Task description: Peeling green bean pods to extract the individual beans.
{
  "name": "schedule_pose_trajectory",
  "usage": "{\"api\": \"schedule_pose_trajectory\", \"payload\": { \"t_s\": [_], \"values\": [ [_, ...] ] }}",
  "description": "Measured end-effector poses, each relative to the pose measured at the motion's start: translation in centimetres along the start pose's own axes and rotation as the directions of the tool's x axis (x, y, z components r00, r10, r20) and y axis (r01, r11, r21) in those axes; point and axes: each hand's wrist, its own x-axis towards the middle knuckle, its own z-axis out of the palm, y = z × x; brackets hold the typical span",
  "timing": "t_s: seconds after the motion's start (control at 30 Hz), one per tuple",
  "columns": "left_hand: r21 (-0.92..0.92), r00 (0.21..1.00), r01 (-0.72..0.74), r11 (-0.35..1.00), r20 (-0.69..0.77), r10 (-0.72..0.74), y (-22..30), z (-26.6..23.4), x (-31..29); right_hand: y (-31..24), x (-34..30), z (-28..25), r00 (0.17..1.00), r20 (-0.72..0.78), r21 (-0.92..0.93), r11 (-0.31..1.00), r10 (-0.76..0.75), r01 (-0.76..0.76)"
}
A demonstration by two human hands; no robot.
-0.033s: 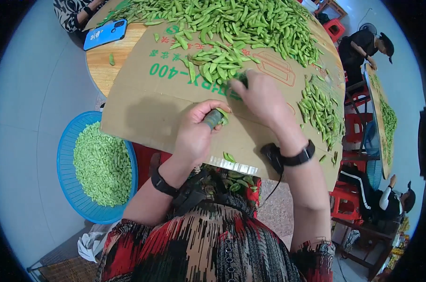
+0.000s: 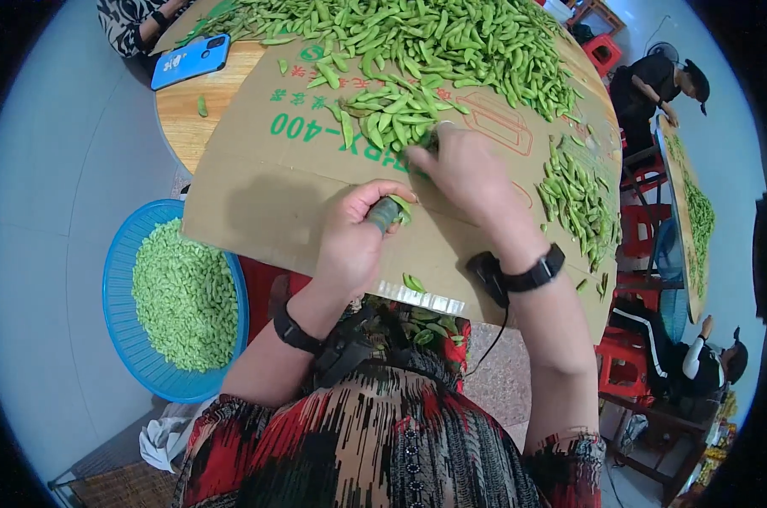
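Over the cardboard sheet [image 2: 265, 182], my left hand [image 2: 350, 241] is closed around a green bean pod [image 2: 403, 212], part of which shows at its fingertips. A dark grey-green wrap [image 2: 383, 213] covers a digit of this hand. My right hand [image 2: 468, 169] reaches to the near edge of a small heap of pods [image 2: 392, 114]; its thumb stands apart from the index finger. The other fingers are hidden and the hand is slightly blurred; no pod shows in it. A single loose pod [image 2: 413, 283] lies near the cardboard's front edge.
A large pod pile [image 2: 434, 38] covers the far table, with more pods [image 2: 578, 195] at right. A blue basket [image 2: 117, 296] of shelled beans stands lower left. A blue phone [image 2: 190, 63] lies far left, near another person's arm. People sit at another table [image 2: 678, 169] on the right.
My right hand and forearm have shifted very slightly at the edge of the small heap. My left hand stays in place with the pod.
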Motion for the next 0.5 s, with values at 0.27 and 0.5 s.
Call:
{"api": "schedule_pose_trajectory", "payload": {
  "t_s": [0.27, 0.5],
  "values": [
    [0.568, 0.984, -0.127, 0.813, -0.028, 0.174, 0.8, -0.2, -0.6, 1.5, -1.8, 1.4, 0.994, -0.092, -0.018, 0.998, -0.054, 0.052],
    [0.580, 0.989, -0.045, 0.814, 0.143, -0.048, 0.9, 0.7, -1.9, 1.1, -7.5, -0.1, 0.949, 0.240, 0.843, 0.441, 0.202, -0.307]
  ]
}}
